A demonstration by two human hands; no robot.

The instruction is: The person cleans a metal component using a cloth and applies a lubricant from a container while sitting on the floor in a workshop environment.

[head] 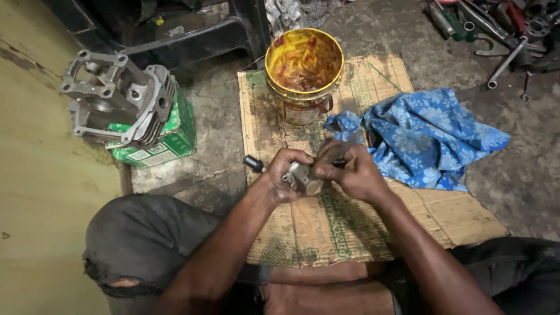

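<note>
While both hands meet over a flattened sheet of brown cardboard (356, 227) on the concrete floor (519, 175), they close together around a small grey metal part (304, 177). The left hand (284, 174) wraps its fingers about the part's near end, and a black-tipped rod (254, 163) juts out just beyond that hand. The right hand (356, 172) is curled shut on the part's other side. Just behind them on the cardboard stands a yellow plastic bucket smeared inside with red and amber grease (303, 70). A blue flowered cloth (429, 137) lies crumpled to the right, touching the cardboard. To the left, a grey finned metal engine cylinder (119, 96) rests on a green and white carton (166, 137). Wrenches and other tools (501, 29) lie scattered at the far right.
</note>
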